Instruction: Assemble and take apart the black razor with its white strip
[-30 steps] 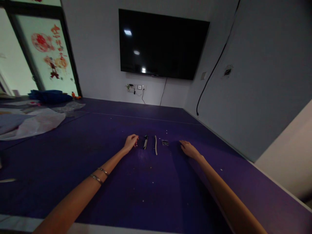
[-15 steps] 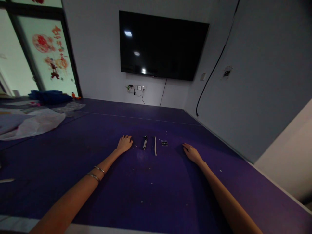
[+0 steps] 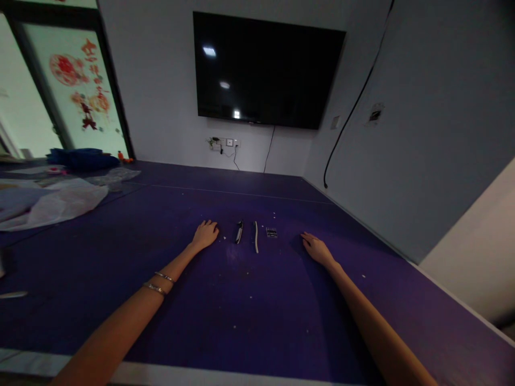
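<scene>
Purple tabletop (image 3: 273, 300), one: spans the view and bears everything listed below except the screen.

Dark television screen (image 3: 265, 69), one: on the far wall, beyond the table.

My hands, two. Left hand (image 3: 205, 234): palm down, fingers apart, holding nothing that I can see, nearest the dark tool. Right hand (image 3: 316, 248): palm down, fingers extended and nearly side by side, likewise with nothing visible in its grip, nearest the flat dark piece. I judge that they rest outside the row, one at each end, to leave the pieces uncovered and to bear the weight of my forearms.

Pale strip (image 3: 256, 237), one: middle of the row, between my hands. Long axis runs away from me, slightly bowed, far end leaning a little left.

Dark tool with pale panel (image 3: 239, 232), one: left of the strip, apart from it. Long axis also runs away from me, far end leaning right; exact kind too small to tell.

Flat dark piece (image 3: 271, 232), one: right of the strip, not touching it, longer side across my view. The gaps presumably keep each piece separately reachable.

White scrap (image 3: 225, 238), one: between left hand and tool.
</scene>
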`<move>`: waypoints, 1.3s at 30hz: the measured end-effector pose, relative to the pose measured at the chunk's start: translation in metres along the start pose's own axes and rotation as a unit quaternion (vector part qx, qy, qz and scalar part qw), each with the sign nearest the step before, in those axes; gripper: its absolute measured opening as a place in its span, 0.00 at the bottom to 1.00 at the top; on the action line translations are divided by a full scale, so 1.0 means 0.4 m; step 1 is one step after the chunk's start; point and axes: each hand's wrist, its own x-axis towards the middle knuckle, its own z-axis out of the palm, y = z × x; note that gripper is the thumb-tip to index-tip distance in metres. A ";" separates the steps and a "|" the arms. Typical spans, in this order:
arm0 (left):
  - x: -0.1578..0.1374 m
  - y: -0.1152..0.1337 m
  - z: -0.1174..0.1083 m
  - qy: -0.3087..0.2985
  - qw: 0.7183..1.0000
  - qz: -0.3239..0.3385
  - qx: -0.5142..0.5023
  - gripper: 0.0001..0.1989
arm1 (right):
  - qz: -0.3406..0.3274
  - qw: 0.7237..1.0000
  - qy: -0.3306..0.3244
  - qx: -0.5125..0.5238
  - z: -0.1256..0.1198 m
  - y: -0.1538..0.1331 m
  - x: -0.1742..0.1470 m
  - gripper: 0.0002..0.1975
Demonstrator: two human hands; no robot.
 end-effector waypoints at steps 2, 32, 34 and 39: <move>0.003 0.000 -0.003 0.010 1.000 -0.016 -0.004 0.18 | 0.001 1.000 0.005 0.001 0.000 0.000 0.000 0.23; 0.078 0.269 0.024 -0.015 0.984 -0.142 -0.104 0.10 | 0.011 1.000 0.011 -0.019 -0.007 -0.016 -0.001 0.22; 0.082 0.269 0.022 -0.019 0.977 -0.156 -0.142 0.08 | 0.015 1.000 0.009 -0.013 -0.010 -0.018 -0.002 0.22; 0.104 0.250 0.000 -0.054 0.937 -0.190 -0.287 0.12 | 0.023 1.000 0.006 0.003 -0.011 -0.018 -0.001 0.22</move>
